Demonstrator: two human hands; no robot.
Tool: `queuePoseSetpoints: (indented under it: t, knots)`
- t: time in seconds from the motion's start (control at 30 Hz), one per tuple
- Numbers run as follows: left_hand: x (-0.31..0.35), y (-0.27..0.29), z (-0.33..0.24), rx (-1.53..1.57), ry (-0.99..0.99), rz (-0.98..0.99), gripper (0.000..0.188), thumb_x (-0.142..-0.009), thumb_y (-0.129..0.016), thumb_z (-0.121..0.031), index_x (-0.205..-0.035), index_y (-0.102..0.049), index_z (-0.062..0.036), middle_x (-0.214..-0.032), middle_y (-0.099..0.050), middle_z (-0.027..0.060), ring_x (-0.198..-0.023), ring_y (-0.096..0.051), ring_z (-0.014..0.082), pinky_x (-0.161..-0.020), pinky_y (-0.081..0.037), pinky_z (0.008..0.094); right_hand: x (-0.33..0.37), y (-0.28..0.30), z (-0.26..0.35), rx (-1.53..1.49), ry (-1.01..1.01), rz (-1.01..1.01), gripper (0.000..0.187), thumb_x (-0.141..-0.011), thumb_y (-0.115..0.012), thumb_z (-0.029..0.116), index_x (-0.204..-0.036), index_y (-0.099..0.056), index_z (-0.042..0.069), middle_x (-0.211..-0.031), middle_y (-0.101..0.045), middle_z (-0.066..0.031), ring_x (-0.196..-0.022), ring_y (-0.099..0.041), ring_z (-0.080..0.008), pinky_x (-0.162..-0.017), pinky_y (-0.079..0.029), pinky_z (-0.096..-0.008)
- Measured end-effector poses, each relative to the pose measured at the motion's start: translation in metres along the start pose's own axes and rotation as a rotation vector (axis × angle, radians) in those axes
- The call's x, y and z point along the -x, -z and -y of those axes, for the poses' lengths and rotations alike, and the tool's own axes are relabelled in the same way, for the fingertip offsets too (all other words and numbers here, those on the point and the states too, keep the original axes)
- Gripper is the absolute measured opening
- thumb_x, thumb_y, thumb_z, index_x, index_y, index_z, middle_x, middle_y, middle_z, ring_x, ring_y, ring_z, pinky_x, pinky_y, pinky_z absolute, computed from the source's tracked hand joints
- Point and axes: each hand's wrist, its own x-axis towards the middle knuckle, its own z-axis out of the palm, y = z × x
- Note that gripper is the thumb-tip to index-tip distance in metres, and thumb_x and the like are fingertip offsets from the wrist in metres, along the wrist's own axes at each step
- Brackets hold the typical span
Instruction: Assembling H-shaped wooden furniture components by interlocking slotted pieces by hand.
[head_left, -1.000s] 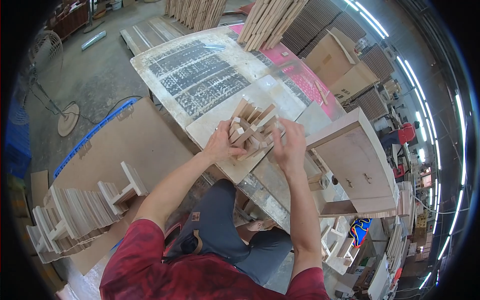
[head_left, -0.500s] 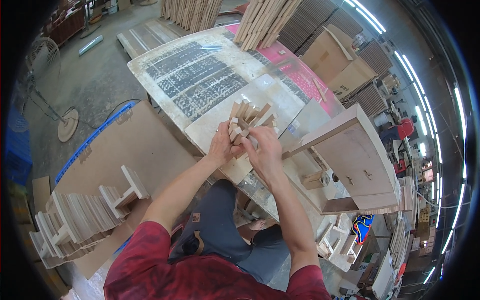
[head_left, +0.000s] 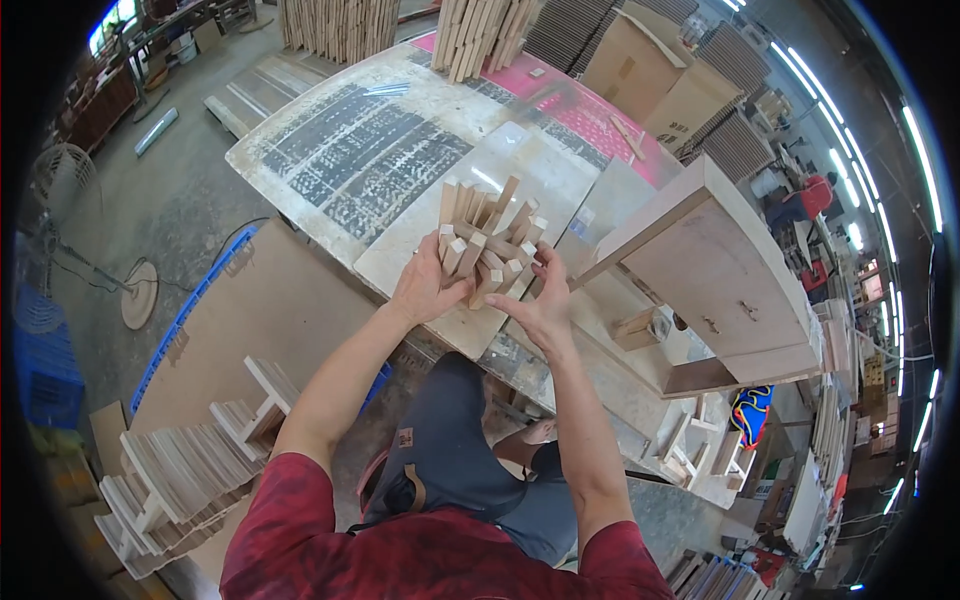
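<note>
A loose bunch of short, square-cut wooden sticks (head_left: 487,245) stands roughly on end on a pale board (head_left: 390,255) at the near edge of the worktable. The sticks lean at different angles, their pale cut ends facing up. My left hand (head_left: 422,288) curves around the bunch's left side, thumb in front and some fingers hidden behind the sticks. On the right side my right hand (head_left: 541,308) grips the bunch, its thumb at the front and its fingers bent against the outer sticks. The two hands hold the bunch between them.
A wooden cabinet-like box (head_left: 715,275) stands close on my right. The stained worktable (head_left: 290,140) reaches away ahead, with bundled wood strips (head_left: 480,40) at its far end. Left of me, stacked wooden frames (head_left: 190,470) rest on a brown sheet (head_left: 260,310). A fan (head_left: 70,190) stands farther left.
My hands have moved apart, from close together over the sticks to either side of them. The bunch now looks wider and more upright. The view has shifted slightly.
</note>
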Motion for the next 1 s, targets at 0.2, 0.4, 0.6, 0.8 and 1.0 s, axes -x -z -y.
queuePoseSetpoints:
  t: [0.2, 0.4, 0.6, 0.8, 1.0]
  knots:
    - [0.006, 0.002, -0.025, -0.018, 0.185, -0.038, 0.105, -0.069, -0.084, -0.028, -0.149, -0.027, 0.0078, -0.139, -0.047, 0.0316, -0.128, -0.053, 0.0448, -0.107, -0.046, 0.046, -0.002, -0.015, -0.005, -0.011, 0.022, -0.076, 0.107, -0.064, -0.096, 0.034, -0.144, -0.037, -0.004, -0.133, -0.049, -0.0202, -0.116, -0.053, -0.0322, -0.101, -0.046, -0.0428]
    - [0.001, -0.013, -0.017, 0.088, 0.176, -0.093, 0.106, -0.067, -0.087, -0.024, -0.148, -0.026, 0.0085, -0.14, -0.046, 0.0319, -0.129, -0.052, 0.0443, -0.107, -0.046, 0.0456, 0.005, -0.035, -0.002, 0.243, 0.101, -0.266, 0.088, -0.067, -0.092, 0.029, -0.132, -0.043, -0.005, -0.122, -0.05, -0.0217, -0.113, -0.054, -0.0369, -0.098, -0.046, -0.0447]
    - [-0.006, -0.031, 0.022, 0.206, 0.125, 0.058, 0.042, -0.077, -0.078, -0.013, -0.115, -0.07, 0.0025, -0.131, -0.061, 0.0192, -0.114, -0.063, 0.0331, -0.097, -0.051, 0.0449, -0.004, -0.038, -0.031, 0.209, -0.01, -0.193, 0.09, -0.066, -0.087, 0.05, -0.126, -0.05, -0.006, -0.117, -0.056, -0.0257, -0.108, -0.057, -0.043, -0.094, -0.049, -0.0493]
    - [-0.007, -0.045, 0.076, 0.526, -0.102, -0.146, 0.057, -0.085, -0.073, -0.003, -0.135, -0.047, 0.0053, -0.132, -0.055, 0.0155, -0.123, -0.054, 0.0253, -0.107, -0.044, 0.0398, 0.077, 0.004, 0.005, 0.256, 0.17, -0.26, 0.069, -0.073, -0.085, 0.031, -0.126, -0.054, 0.001, -0.121, -0.056, -0.0225, -0.114, -0.056, -0.0422, -0.095, -0.05, -0.0488]
    - [0.006, -0.004, 0.063, 0.222, -0.081, -0.08, 0.069, -0.085, -0.08, -0.006, -0.142, -0.041, 0.0037, -0.135, -0.052, 0.0183, -0.124, -0.053, 0.027, -0.109, -0.04, 0.0392, 0.273, 0.205, -0.025, 0.734, -0.306, -0.283, 0.032, -0.073, -0.067, -0.001, -0.104, -0.07, 0.005, -0.098, -0.065, -0.0167, -0.09, -0.067, -0.0361, -0.079, -0.056, -0.0421]
